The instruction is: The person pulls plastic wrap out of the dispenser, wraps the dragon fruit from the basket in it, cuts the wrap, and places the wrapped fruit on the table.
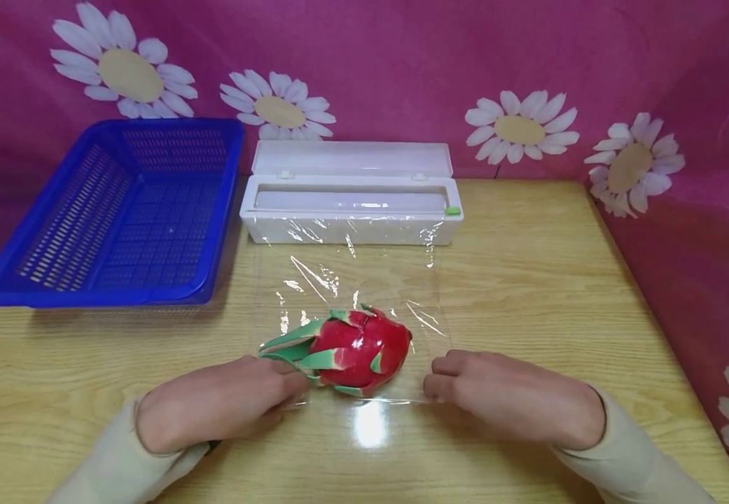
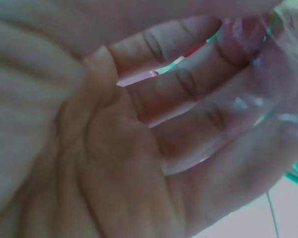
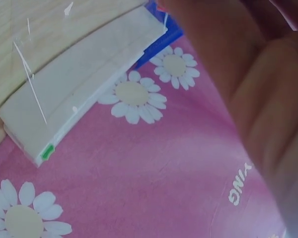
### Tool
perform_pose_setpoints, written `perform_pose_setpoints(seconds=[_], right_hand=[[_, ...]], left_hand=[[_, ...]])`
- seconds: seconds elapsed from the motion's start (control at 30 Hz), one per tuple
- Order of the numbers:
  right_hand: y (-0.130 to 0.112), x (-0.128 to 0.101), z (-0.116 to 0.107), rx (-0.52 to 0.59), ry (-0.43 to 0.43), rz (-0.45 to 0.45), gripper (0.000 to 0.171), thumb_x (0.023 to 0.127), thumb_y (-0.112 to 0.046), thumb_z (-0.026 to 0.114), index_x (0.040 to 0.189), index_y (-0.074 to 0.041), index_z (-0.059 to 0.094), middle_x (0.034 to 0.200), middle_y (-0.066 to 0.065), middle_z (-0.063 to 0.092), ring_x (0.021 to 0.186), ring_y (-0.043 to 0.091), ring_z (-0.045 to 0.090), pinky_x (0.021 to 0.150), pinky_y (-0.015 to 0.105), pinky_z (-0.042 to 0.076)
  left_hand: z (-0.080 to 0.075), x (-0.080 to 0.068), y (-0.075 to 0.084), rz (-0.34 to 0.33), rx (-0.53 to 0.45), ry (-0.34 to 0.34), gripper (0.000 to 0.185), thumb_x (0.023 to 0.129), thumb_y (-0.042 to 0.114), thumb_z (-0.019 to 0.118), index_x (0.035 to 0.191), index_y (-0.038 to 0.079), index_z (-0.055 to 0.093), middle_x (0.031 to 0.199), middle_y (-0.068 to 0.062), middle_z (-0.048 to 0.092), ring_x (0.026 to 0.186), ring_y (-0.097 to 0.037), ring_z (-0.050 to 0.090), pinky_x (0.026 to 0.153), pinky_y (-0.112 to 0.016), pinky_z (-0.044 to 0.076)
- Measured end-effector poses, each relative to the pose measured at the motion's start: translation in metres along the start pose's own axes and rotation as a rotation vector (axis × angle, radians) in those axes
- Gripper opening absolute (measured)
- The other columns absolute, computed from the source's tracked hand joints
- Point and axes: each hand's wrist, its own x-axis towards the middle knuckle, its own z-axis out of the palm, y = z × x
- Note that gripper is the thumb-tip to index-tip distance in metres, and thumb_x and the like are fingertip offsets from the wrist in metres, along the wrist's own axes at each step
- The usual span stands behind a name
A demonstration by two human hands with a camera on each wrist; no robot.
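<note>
A sheet of clear plastic wrap (image 1: 364, 280) stretches from a white dispenser box (image 1: 351, 229) toward me, its front edge running between my two hands. At the near left corner my left hand (image 1: 219, 402) pinches the wrap; the left wrist view shows film gathered at its fingertips (image 2: 238, 44). My right hand (image 1: 509, 392) grips the near right corner with curled fingers, its fingertips hidden in the head view. Between the hands lies a red dragon fruit (image 1: 364, 350) with green leafy tips, overlapping the wrap. The leaf tips point left, close by my left fingers.
A blue plastic basket (image 1: 206, 231) stands at the back left of the wooden table (image 1: 528, 280). The dispenser's lid (image 1: 351, 158) is raised, with a roll inside and a small green slider (image 1: 452, 211) at its right end. Pink flowered cloth (image 1: 396, 70) hangs behind.
</note>
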Motion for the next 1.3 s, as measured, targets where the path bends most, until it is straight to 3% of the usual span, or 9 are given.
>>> perform_pose_setpoints(seconds=[0.1, 0.33, 0.5, 0.8, 1.03, 1.3], right_hand=[[0.002, -0.001, -0.002, -0.014, 0.056, -0.024, 0.03, 0.086, -0.006, 0.081, 0.111, -0.02, 0.072, 0.095, -0.008, 0.064, 0.082, 0.005, 0.052, 0.076, 0.021, 0.057], [0.003, -0.004, -0.006, 0.029, 0.06, -0.011, 0.04, 0.083, -0.002, 0.083, 0.116, -0.022, 0.071, 0.099, -0.007, 0.065, 0.082, 0.003, 0.052, 0.074, 0.018, 0.055], [0.004, -0.002, -0.009, 0.021, 0.055, 0.011, 0.04, 0.082, -0.005, 0.085, 0.117, -0.021, 0.074, 0.1, -0.007, 0.066, 0.084, 0.003, 0.052, 0.076, 0.017, 0.056], [0.006, 0.0, -0.015, 0.013, 0.12, 0.01, 0.026, 0.088, -0.007, 0.08, 0.112, -0.017, 0.075, 0.099, -0.005, 0.069, 0.085, 0.003, 0.057, 0.081, 0.021, 0.06], [0.008, 0.006, -0.02, 0.014, 0.174, 0.034, 0.02, 0.09, -0.007, 0.076, 0.105, -0.02, 0.075, 0.095, -0.008, 0.067, 0.082, 0.001, 0.056, 0.077, 0.021, 0.059], [0.013, 0.012, -0.03, 0.038, 0.169, 0.052, 0.018, 0.088, -0.007, 0.079, 0.099, -0.02, 0.075, 0.088, -0.01, 0.064, 0.078, 0.001, 0.053, 0.075, 0.02, 0.057]], left_hand=[[-0.005, 0.0, -0.001, -0.006, 0.009, -0.003, 0.025, 0.095, 0.007, 0.068, 0.082, 0.024, 0.054, 0.074, 0.015, 0.045, 0.067, 0.0, 0.041, 0.062, -0.014, 0.038], [-0.011, -0.007, 0.002, -0.073, 0.007, -0.004, 0.026, 0.101, 0.013, 0.063, 0.082, 0.029, 0.056, 0.077, 0.017, 0.048, 0.066, 0.001, 0.042, 0.059, -0.014, 0.038], [-0.013, -0.009, 0.001, -0.071, 0.016, 0.011, 0.023, 0.1, 0.015, 0.065, 0.084, 0.03, 0.059, 0.081, 0.018, 0.053, 0.068, 0.002, 0.045, 0.061, -0.015, 0.041], [-0.019, 0.0, -0.001, -0.08, 0.017, 0.026, 0.019, 0.1, 0.013, 0.065, 0.086, 0.026, 0.062, 0.083, 0.015, 0.054, 0.071, 0.0, 0.047, 0.064, -0.016, 0.044], [-0.024, 0.004, -0.001, -0.147, 0.018, -0.015, 0.026, 0.094, -0.001, 0.067, 0.087, 0.024, 0.062, 0.082, 0.012, 0.053, 0.071, -0.004, 0.048, 0.062, -0.018, 0.042], [-0.028, 0.008, -0.004, -0.107, 0.028, 0.028, 0.026, 0.098, 0.003, 0.065, 0.082, 0.023, 0.058, 0.079, 0.011, 0.05, 0.071, -0.004, 0.046, 0.061, -0.017, 0.039]])
